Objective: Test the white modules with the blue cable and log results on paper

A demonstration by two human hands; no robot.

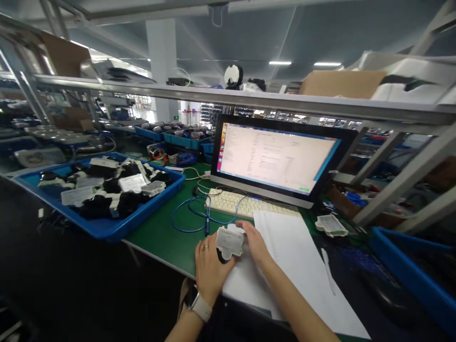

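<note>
A small pale plastic housing (229, 241) with a printed label on its face is in my left hand (210, 263). The fingers and thumb of that hand close around its left and lower edges, and a dark part shows under it. My right hand (255, 243) is just to the right of the housing, fingers stretched out and apart from a grip. Whether its fingertips touch the housing I cannot tell. Below both hands lie white paper sheets (285, 256). A blue cable (188, 230) with a plug end loops just beyond my left hand.
At left, a blue tray (103, 232) holds several black-and-white units. A keyboard (228, 202) and monitor (274, 156) stand behind. To the right are a white pen (327, 270), another pale housing (331, 225), a dark mouse (386, 292) and a blue bin (409, 270). A shelf (249, 98) crosses overhead.
</note>
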